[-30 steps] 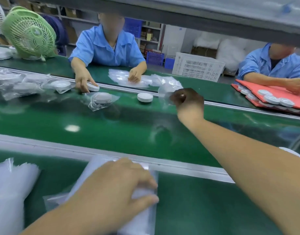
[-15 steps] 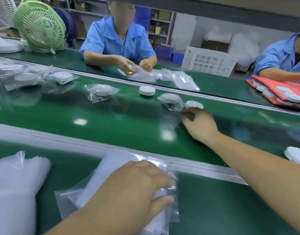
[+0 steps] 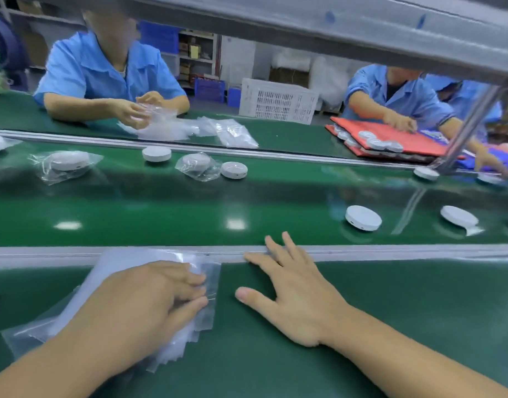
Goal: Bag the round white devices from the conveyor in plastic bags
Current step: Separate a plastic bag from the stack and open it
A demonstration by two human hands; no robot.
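surface: green bench, lower frame; grey rail; glossy green belt across the middle. room: workshop, two workers in blue at the far side, shelves behind.

devices: round, lying flat, no long axis. bare device on the belt, right of centre; another further right; two more upper centre.

bags: clear stack on the bench, lower left, long axis running lower left to upper right.

left hand: palm down on the stack, fingers close together.
right hand: flat on the bench, fingers spread, tips at the rail.

containers: bagged devices on the belt, one per bag; red tray, upper right, with a row of devices; white crate, contents not visible.
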